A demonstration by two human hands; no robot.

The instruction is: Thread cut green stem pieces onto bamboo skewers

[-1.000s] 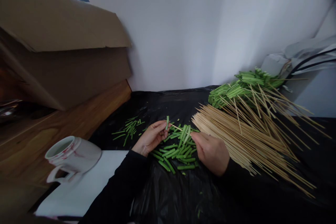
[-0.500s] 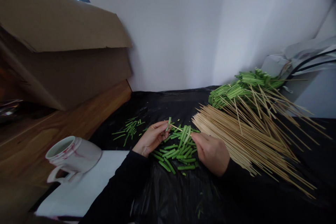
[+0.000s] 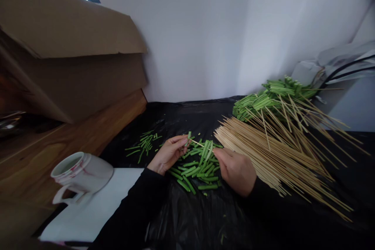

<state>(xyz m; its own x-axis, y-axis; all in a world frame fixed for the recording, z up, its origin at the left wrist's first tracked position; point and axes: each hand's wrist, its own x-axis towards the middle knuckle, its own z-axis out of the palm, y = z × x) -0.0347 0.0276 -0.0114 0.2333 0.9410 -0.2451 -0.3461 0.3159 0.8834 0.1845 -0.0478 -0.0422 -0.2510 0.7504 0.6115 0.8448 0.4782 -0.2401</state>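
Note:
Between the thumb and fingers of my left hand (image 3: 170, 153) is a short green bean piece (image 3: 189, 137), held upright at the tip of a thin wooden skewer (image 3: 197, 142). My right hand (image 3: 236, 170) is closed on the skewer near several green pieces threaded side by side (image 3: 207, 150). Below both hands, loose cut green pieces (image 3: 190, 171) lie in a pile on black plastic sheeting (image 3: 178, 215). The fingertips of my right hand are partly hidden.
Many bare skewers (image 3: 272, 152) lie fanned at the right, with stacked skewered greens (image 3: 263, 99) behind them. Thin green scraps (image 3: 145, 144) lie left of my hands. A stained white mug (image 3: 88, 172) stands on white paper (image 3: 88, 218). A cardboard box (image 3: 96, 74) is at back left.
The green piece in my left hand has shifted very slightly against the skewer tip. Both hands keep nearly the same place.

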